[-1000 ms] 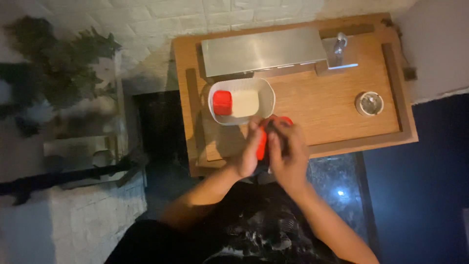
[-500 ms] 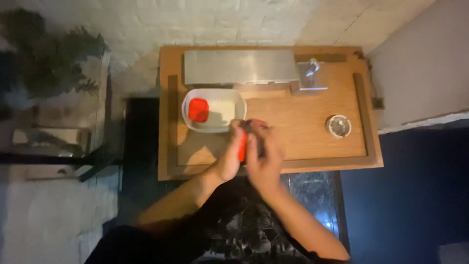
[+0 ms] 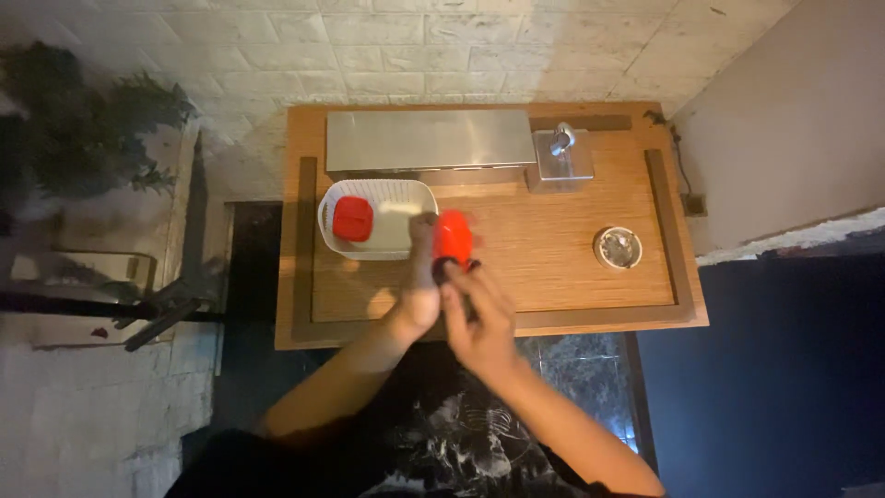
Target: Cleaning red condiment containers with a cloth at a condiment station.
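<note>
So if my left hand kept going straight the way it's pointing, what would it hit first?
Probably the white basket holding a red piece: the left hand points up-table at its right rim, gripping a red object. Height above the tray is unclear.

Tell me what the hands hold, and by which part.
Both hands, left and right, hold a red object by its lower end; its top sticks out.

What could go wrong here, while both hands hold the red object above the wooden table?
The red object is held in the air between the left hand and the right hand; if the grip slips, it may fall on the wooden table. The white basket stands close beside the hands, so an elbow or wrist could push it.
</note>
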